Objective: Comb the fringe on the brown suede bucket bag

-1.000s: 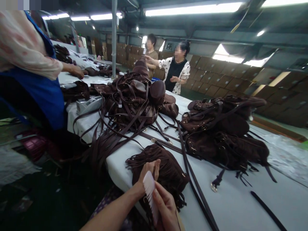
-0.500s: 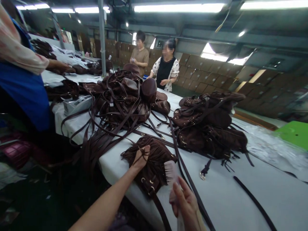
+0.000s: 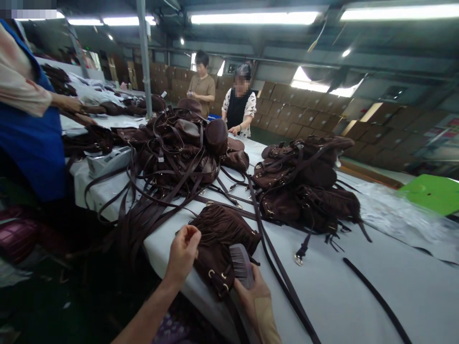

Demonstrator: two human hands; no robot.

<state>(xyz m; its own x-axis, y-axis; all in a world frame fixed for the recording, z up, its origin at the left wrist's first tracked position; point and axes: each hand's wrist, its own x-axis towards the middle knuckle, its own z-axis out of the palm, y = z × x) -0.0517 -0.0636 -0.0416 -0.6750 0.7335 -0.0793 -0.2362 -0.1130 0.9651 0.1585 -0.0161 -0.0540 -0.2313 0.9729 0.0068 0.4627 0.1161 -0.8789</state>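
A dark brown fringed bag point(image 3: 229, 227) lies on the near corner of the white-covered table. Its strands are swept toward the far side, and metal rings show at its near end. At the bag's left edge is my left hand point(image 3: 184, 251), fingers curled closed in a pinch; whatever is between them is too small to make out. My right hand point(image 3: 254, 292) grips a pale, wide-toothed comb point(image 3: 242, 263) by its lower part. The comb's teeth point left, over the right side of the bag.
A heap of brown bags point(image 3: 186, 148) with trailing straps stands behind. More stacked bags point(image 3: 304, 186) are at the right. Long straps point(image 3: 278, 265) cross the table point(image 3: 344, 306). Clear plastic point(image 3: 405, 215) and a green board point(image 3: 430, 193) lie far right. Several people stand around the table.
My left hand has let go of the bunched fringe and drawn back left. The comb has moved left and turned over the bag. The fringe now lies flatter, toward the far side.
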